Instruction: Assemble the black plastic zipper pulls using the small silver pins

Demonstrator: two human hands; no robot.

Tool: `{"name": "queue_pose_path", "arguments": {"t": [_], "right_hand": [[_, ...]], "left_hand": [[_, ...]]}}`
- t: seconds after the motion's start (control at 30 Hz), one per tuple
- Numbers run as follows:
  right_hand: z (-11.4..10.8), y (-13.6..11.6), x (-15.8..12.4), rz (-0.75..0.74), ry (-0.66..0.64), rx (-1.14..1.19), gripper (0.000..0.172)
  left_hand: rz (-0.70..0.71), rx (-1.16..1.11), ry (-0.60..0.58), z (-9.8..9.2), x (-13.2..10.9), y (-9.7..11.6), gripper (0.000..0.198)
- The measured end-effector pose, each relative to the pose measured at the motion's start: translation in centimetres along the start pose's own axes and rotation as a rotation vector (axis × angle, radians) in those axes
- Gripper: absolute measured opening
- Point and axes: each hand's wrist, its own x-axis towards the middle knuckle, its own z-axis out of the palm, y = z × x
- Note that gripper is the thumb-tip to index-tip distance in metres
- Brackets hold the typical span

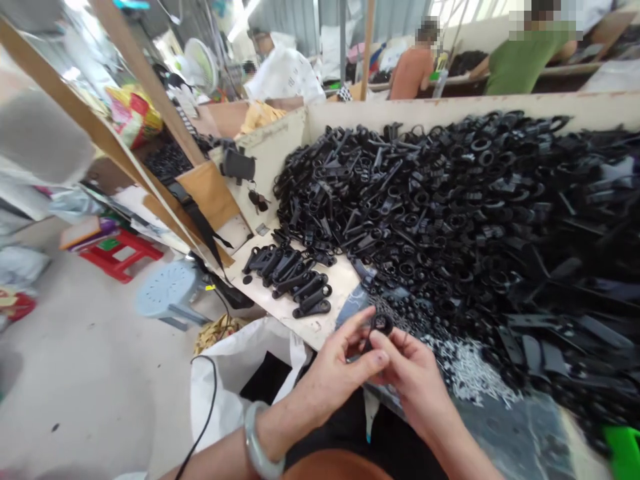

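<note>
A small black plastic part with a round ring end point(383, 324) is held between both hands near the table's front edge. My left hand point(345, 360) grips it from the left, its index finger stretched along it. On the right, my right hand point(407, 363) pinches the same part between thumb and fingers. Just beyond lie a heap of small silvery pins point(473, 370) and scattered small dark pieces point(410, 310). Several black arm-shaped parts point(290, 270) lie in a row to the left. A large pile of black parts point(425, 187) fills the table behind.
An open white sack point(225, 393) stands below the table edge at left. A blue stool point(167, 287) and a red stool point(120, 253) are on the floor. A green bin point(623, 450) shows at lower right. Two people sit beyond the table's back wall point(450, 110).
</note>
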Motion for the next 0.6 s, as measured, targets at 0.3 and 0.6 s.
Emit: {"name": "queue_pose_path", "arguments": {"t": [0.3, 0.6], "right_hand": [[3.5, -3.5, 10.9, -0.494, -0.136, -0.917, 0.043], [7.5, -2.3, 17.6, -0.494, -0.024, -1.367, 0.016]], "left_hand": [[0.564, 0.754, 0.627, -7.7, 2.7, 1.3, 0.03], [0.851, 1.468, 0.796, -11.5, 5.8, -0.5, 0.021]]}}
